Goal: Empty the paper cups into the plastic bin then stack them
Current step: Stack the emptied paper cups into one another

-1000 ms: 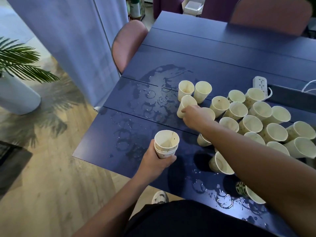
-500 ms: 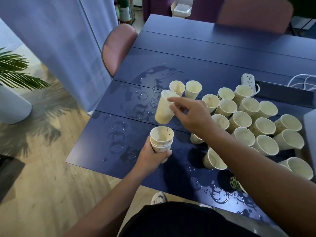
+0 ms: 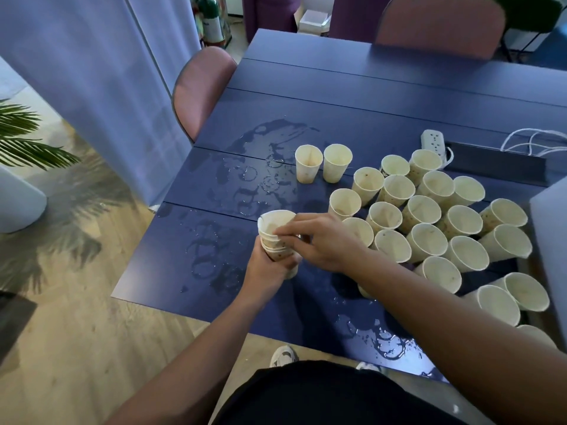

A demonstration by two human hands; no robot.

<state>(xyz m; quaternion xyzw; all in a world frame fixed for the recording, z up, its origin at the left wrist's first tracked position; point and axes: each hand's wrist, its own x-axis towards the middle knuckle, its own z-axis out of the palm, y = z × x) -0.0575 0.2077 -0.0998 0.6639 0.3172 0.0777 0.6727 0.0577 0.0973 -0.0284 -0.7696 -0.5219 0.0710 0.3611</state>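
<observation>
A second ago the right hand (image 3: 322,240) was picking a cup from the cluster; now it pinches that cup's rim, seating it onto the stack (image 3: 276,237) gripped by the left hand (image 3: 270,271) at centre frame above the wet counter (image 3: 337,96). Many loose cups (image 3: 429,216) remain at right; no bin is identifiable.

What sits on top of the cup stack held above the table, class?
A paper cup sits nested on the stack, pinched by the right hand; the left hand grips the stack below. Its inside is partly hidden by fingers.
</observation>
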